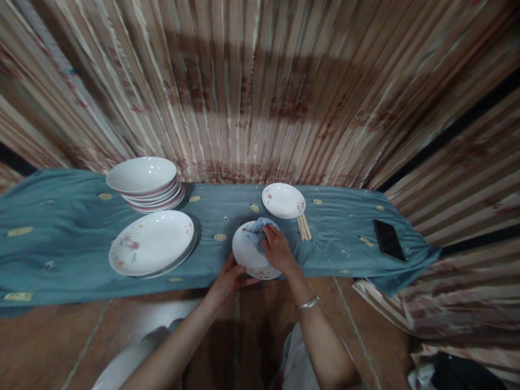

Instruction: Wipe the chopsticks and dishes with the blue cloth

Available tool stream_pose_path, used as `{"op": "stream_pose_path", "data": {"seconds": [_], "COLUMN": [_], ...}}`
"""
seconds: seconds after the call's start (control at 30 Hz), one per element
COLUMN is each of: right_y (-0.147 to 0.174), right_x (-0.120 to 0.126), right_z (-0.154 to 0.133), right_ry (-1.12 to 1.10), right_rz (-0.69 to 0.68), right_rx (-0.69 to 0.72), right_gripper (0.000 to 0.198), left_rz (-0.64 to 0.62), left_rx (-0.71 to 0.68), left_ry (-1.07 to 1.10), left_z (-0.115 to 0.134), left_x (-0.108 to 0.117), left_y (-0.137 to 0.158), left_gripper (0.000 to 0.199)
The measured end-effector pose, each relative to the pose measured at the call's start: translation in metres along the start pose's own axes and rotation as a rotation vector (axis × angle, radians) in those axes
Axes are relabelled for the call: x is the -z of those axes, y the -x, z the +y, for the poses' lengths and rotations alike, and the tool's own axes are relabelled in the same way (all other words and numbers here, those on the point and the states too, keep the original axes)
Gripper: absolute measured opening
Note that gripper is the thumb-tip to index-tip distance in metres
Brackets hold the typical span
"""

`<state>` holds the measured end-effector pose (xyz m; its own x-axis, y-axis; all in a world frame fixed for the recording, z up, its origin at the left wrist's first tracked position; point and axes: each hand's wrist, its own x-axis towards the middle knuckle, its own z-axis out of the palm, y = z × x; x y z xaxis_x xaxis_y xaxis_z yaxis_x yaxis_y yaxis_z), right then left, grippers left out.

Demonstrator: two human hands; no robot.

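Observation:
A white plate (248,257) with a floral pattern is tilted up at the front edge of the cloth-covered table. My left hand (232,279) grips its lower left rim, thumb on top and fingers underneath. Against the plate's upper face, my right hand (277,248) presses a bluish cloth (257,230), fingers closed over it. Just behind the plate, another white floral plate (283,200) rests on the table, possibly on top of others. Several wooden chopsticks (304,227) stick out from beside it toward me.
On the left stand a stack of white bowls (142,176) and, nearer me, a stack of oval plates (152,246). A black phone (389,240) lies at the right end of the teal tablecloth (333,254). Pleated curtains (244,97) hang right behind the table.

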<state>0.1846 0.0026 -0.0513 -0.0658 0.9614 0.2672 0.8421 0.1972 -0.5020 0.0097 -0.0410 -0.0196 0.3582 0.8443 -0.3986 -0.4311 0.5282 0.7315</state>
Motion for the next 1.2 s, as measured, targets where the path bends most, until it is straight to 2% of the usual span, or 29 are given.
{"op": "stream_pose_path", "data": {"seconds": [0.2,0.37,0.5,0.67,0.97,1.2], "right_y": [-0.005,-0.004,-0.002,0.005,0.017,0.021], "right_x": [-0.002,-0.007,-0.007,0.004,0.029,0.038], "right_z": [-0.014,-0.026,-0.034,-0.039,-0.036,-0.022], "right_ry": [-0.109,-0.188,-0.236,-0.325,-0.445,-0.422], "right_rz": [-0.169,-0.223,-0.269,-0.317,-0.431,-0.459], "right_rx": [0.015,0.086,0.16,0.228,0.259,0.138], "right_gripper": [0.053,0.049,0.042,0.034,0.02,0.017], "left_rz": [0.0,0.0,0.018,0.036,0.022,0.013], "left_rx": [-0.016,-0.017,-0.007,-0.004,0.003,0.021], "left_ry": [0.0,-0.005,-0.011,-0.01,0.007,-0.008], "left_z": [0.0,-0.002,0.001,0.003,0.001,0.006], "left_x": [-0.003,-0.002,-0.004,-0.004,-0.001,-0.005], "left_y": [0.0,-0.002,-0.001,0.0,-0.003,-0.001], "left_gripper": [0.066,0.062,0.05,0.033,0.046,0.059]}}
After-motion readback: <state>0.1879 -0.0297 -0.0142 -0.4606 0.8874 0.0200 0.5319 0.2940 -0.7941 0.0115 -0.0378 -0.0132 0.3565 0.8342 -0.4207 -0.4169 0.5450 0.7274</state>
